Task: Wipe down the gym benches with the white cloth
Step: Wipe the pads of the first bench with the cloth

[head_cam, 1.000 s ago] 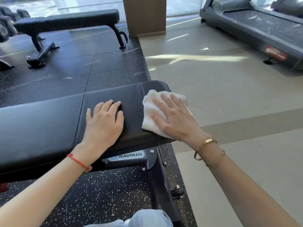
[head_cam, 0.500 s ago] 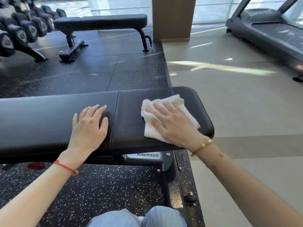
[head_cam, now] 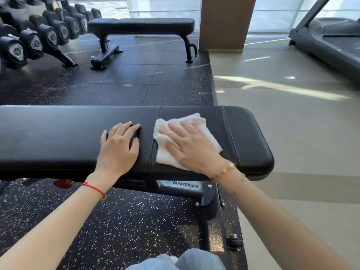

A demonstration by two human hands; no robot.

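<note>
- Two flat palms on padded black vinyl bench (head_cam: 78, 133): right hand (head_cam: 194, 149) pressing crumpled white terry cloth (head_cam: 196, 121), left hand (head_cam: 118, 149) bracing just beside.
- Shifted since half-second-ago frame: cloth inward from bench end, toward seam; end section likely wiped, long section pending.

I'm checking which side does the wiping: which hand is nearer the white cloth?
Right. The right hand lies flat on the white cloth, pressing it to the near bench. The left hand rests on bare pad just left of it.
</note>
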